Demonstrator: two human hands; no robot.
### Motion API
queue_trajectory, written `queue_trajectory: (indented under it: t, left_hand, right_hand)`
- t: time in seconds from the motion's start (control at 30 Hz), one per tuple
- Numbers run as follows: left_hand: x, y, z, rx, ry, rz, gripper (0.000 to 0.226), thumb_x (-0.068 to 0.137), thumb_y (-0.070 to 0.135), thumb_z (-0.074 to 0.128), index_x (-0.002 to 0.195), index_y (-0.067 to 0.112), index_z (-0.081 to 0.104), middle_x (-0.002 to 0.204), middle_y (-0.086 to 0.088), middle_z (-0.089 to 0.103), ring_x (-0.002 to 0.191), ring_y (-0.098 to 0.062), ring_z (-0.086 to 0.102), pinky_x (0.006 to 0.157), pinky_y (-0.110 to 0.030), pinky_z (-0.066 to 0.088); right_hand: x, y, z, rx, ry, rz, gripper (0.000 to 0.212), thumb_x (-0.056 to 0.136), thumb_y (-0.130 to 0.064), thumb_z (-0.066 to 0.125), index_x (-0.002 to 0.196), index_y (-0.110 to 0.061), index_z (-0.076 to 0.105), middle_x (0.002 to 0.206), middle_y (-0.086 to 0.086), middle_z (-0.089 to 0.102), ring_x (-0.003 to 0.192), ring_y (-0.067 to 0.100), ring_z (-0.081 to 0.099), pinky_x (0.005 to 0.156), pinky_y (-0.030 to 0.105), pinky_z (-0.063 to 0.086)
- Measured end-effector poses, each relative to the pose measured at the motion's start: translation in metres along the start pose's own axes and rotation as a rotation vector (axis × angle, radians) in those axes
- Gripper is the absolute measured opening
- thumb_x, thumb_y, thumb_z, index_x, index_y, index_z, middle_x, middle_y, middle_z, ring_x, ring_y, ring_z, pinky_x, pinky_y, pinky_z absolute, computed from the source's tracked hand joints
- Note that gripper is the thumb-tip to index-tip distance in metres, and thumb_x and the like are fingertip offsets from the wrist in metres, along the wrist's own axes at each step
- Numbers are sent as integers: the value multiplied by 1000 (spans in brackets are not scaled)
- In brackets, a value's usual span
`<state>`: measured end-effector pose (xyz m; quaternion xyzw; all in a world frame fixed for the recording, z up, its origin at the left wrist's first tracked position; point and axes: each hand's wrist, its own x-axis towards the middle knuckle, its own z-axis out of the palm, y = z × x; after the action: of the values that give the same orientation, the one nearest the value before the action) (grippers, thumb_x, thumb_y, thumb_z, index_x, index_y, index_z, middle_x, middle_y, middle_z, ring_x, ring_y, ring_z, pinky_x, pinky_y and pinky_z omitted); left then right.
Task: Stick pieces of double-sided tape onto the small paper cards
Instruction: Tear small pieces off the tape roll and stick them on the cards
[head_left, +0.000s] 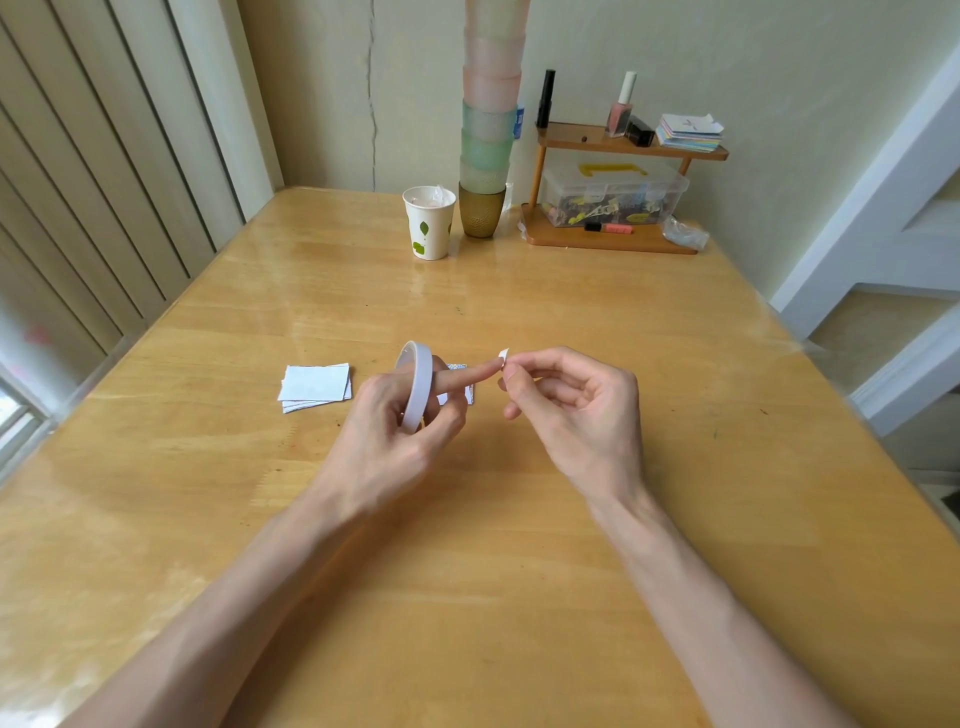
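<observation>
glossy wooden surface (467, 597) nearest; left hand (384, 431) fingers grip the tape roll (418, 387), right hand (576, 410) fingers pinch a tape piece (503, 356); card stack (315, 387) left, paper cup (429, 223) and shelf (628, 145) near the wall (415, 78).

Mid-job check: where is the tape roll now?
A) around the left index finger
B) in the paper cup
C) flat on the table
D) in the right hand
A: the tape roll rings the index finger of the left hand; the right hand pinches a small tape piece.
</observation>
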<state>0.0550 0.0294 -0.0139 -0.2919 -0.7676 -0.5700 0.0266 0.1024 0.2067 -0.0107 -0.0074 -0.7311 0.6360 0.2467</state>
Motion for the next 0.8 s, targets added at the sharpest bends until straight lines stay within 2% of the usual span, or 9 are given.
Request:
queue_trajectory:
  t: [0.23, 0.4, 0.5, 0.63, 0.8]
  left_hand:
    - [-1, 1, 0, -1, -4, -6, 43, 95, 17, 55, 119, 46, 75, 65, -18, 40, 60, -41, 37, 56, -44, 33]
    - [0, 1, 0, 2, 3, 5, 42, 95, 16, 56, 120, 44, 76, 66, -14, 40, 60, -38, 37, 55, -42, 34]
    - [0, 1, 0, -4, -2, 5, 42, 96, 17, 55, 121, 46, 74, 65, -18, 38, 59, -40, 36, 54, -42, 33]
    - [-2, 1, 0, -1, -1, 11, 44, 96, 14, 55, 119, 46, 75, 61, -2, 39, 58, -37, 36, 54, -38, 33]
    - [-1, 1, 0, 4, 0, 5, 41, 95, 16, 56, 121, 42, 75, 64, -10, 41, 59, -36, 36, 55, -40, 33]
  right_hand:
    - [0, -1, 0, -1, -3, -8, 5, 94, -6, 76, 91, -9, 78, 82, 2, 78, 62, 22, 71, 66, 29, 57]
    - [0, 0, 0, 1, -4, -2, 4, 94, -5, 75, 92, -8, 78, 82, 3, 77, 61, 20, 71, 66, 27, 57]
    - [0, 0, -1, 9, -3, 8, 3, 94, -7, 76, 92, -8, 78, 83, 3, 78, 62, 21, 71, 67, 28, 57]
    - [0, -1, -1, 16, -5, 8, 1, 93, -9, 77, 92, -9, 78, 83, 3, 78, 62, 20, 70, 66, 26, 56]
    - [0, 0, 0, 25, -2, 19, 1, 93, -9, 78, 91, -9, 78, 83, 3, 78, 62, 20, 70, 68, 29, 57]
